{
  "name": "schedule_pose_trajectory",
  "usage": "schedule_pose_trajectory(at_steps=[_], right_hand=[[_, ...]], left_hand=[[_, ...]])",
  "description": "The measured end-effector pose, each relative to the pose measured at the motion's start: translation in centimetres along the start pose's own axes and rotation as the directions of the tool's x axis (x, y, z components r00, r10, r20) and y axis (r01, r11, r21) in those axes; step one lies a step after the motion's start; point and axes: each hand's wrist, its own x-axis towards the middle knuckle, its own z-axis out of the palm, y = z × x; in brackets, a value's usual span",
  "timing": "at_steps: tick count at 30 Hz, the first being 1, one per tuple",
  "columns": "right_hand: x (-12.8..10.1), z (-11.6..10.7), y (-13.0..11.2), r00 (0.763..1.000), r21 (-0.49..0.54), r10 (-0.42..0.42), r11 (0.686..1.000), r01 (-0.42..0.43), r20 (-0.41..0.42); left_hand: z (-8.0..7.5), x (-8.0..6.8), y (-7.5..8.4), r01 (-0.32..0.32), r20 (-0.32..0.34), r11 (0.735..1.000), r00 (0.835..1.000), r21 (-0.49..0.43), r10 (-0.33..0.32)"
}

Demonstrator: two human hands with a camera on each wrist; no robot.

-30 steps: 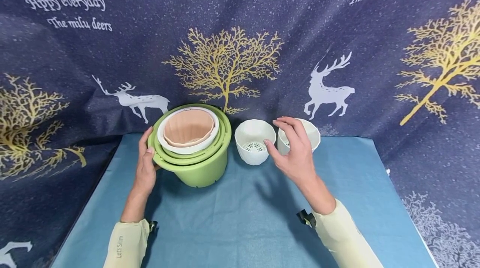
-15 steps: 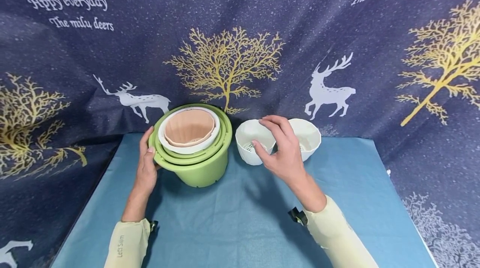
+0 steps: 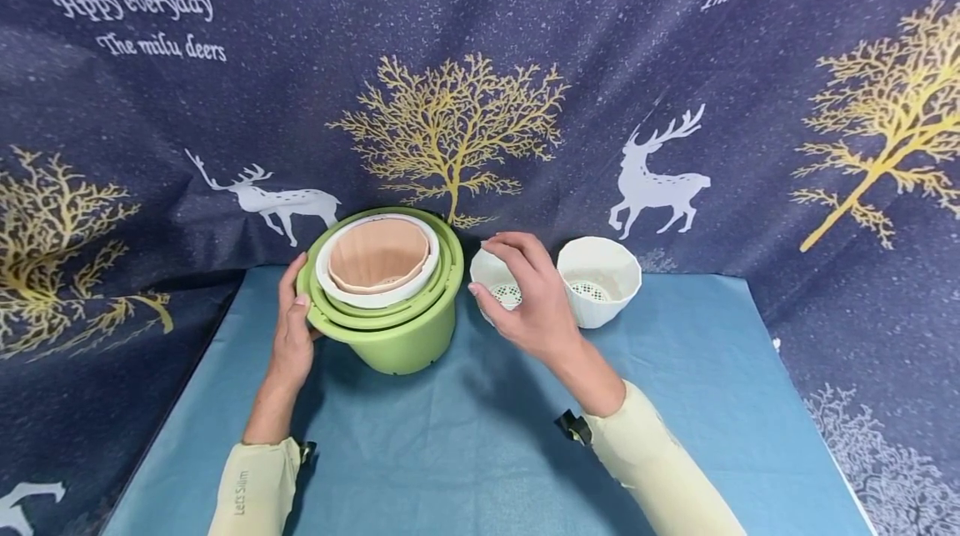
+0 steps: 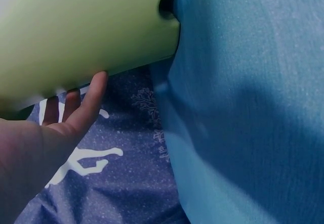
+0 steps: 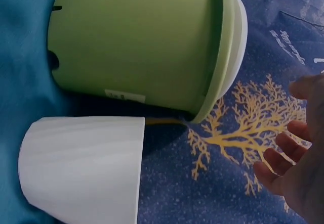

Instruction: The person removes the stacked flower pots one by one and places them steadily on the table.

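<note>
- The left hand (image 3: 291, 336) rests with straight fingers against the green pot's (image 3: 397, 336) rim on the blue surface (image 3: 465, 444).
- The right hand (image 3: 528, 303), fingers loosely spread, hovers over the near white pot (image 3: 491, 269), gripping nothing.
- A second white pot (image 3: 600, 282) stands just right.

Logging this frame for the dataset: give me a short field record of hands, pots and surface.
left hand: rests against the rim and side of the green pot, fingers fairly straight
right hand: open, fingers spread above the near white pot, not gripping it
green pot: upright, holds a nested green liner, a white pot and a tan pot inside
far white pot: upright, apart from the right hand, perforated bottom visible
surface: blue cloth
backdrop: dark blue curtain with deer and gold trees
</note>
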Motion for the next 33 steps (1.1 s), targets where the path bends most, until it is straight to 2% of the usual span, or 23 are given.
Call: schedule_pose_trajectory(at_steps=[9, 19, 26, 33], right_hand=[[1.0, 1.3, -0.2, 0.999, 0.003, -0.019, 1.000, 0.018, 0.042], [2.2, 2.7, -0.2, 0.987, -0.007, -0.078, 0.997, 0.079, 0.139], [2.7, 3.7, -0.1, 0.963, -0.025, -0.116, 0.992, 0.126, 0.245], [3.1, 4.6, -0.2, 0.926, -0.058, -0.127, 0.986, 0.158, 0.355]], left_hand=[[0.0, 0.0, 0.1, 0.001, -0.003, 1.000, 1.000, 0.024, -0.001], [0.0, 0.0, 0.0, 0.001, -0.009, 0.999, 1.000, 0.039, 0.000], [0.0, 0.1, 0.1, 0.002, -0.012, 0.999, 1.000, 0.051, -0.001], [-0.1, 0.0, 0.0, 0.005, -0.003, 1.000, 1.000, 0.013, -0.004]])
